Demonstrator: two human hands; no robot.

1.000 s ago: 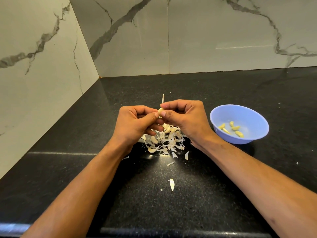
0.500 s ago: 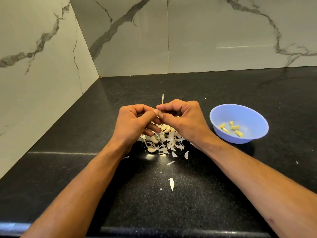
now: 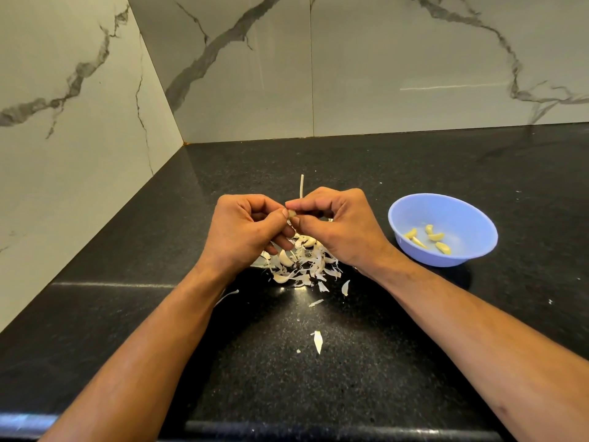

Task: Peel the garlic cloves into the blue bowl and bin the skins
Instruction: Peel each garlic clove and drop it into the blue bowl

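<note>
My left hand (image 3: 247, 231) and my right hand (image 3: 338, 224) meet above the black counter and together pinch one small garlic clove (image 3: 292, 214) between thumbs and fingertips. Most of the clove is hidden by the fingers. Under the hands lies a heap of white garlic skins and unpeeled cloves (image 3: 301, 264). To the right stands the blue bowl (image 3: 446, 207), with several peeled yellowish cloves (image 3: 428, 239) in it.
A thin pale garlic stalk (image 3: 301, 186) lies just behind my hands. Loose skin flakes (image 3: 317, 341) are scattered toward the counter's front edge. Marble walls close off the counter at the left and back. No bin is in view.
My hands have stayed together over the heap; the fingers have shifted a little around the clove, and a bit more of it shows between the thumbs than half a second ago.
</note>
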